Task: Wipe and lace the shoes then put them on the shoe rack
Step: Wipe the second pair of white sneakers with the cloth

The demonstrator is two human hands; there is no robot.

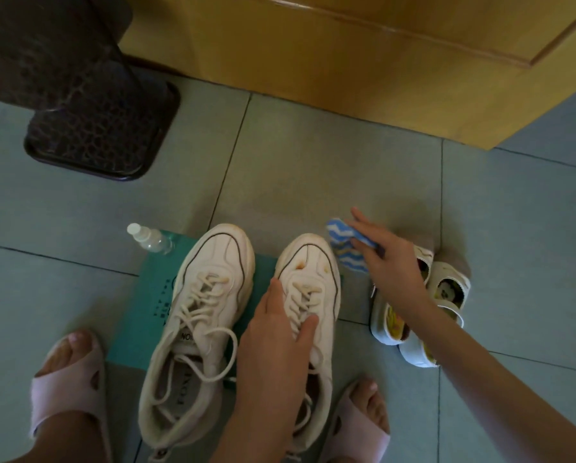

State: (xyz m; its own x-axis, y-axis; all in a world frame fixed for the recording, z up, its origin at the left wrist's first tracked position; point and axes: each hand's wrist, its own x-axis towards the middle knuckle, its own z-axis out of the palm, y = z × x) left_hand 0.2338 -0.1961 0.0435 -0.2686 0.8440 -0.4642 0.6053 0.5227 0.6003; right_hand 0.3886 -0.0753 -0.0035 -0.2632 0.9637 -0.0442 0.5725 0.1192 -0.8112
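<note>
Nearest to us, our feet in pink slippers point(66, 392) are standing on the grey tiled floor point(62, 208), one on each side of a pair of white sneakers. The left sneaker point(193, 322) and the right sneaker point(316, 272) are sitting side by side on a teal mat point(146, 305), toes pointing away from us, laces threaded but hanging loose. Our left grip point(276, 335) is lying flat on the right sneaker, fingers straight along its inner side and thumb across the laces. Further right, a pair of small white children's shoes point(447, 285) is resting on the floor. Above them, our right grip point(390, 259) is pinching a blue-and-white striped cloth point(340, 238) just beside the right sneaker's toe. A clear spray bottle point(149, 240) is lying at the mat's far left corner. Beyond, a dark stand base point(92, 128) and a wooden door point(346, 45) are filling the background.
</note>
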